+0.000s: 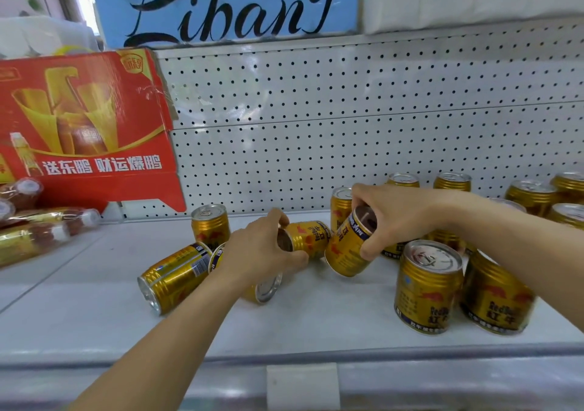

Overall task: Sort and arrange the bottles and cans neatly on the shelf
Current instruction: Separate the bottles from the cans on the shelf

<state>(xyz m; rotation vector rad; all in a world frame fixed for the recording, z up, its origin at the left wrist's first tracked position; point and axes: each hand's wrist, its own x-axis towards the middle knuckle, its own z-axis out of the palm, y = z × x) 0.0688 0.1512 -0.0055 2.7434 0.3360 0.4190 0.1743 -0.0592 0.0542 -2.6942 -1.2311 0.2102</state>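
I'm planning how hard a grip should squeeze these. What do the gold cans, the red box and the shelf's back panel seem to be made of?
Gold cans, such as the tilted can in the right hand: thin metal, likely aluminium, glossy print, bright silver ends.
Red box: printed cardboard; a torn, brown edge shows.
Back panel: probably painted sheet metal, white, perforated with regular holes.
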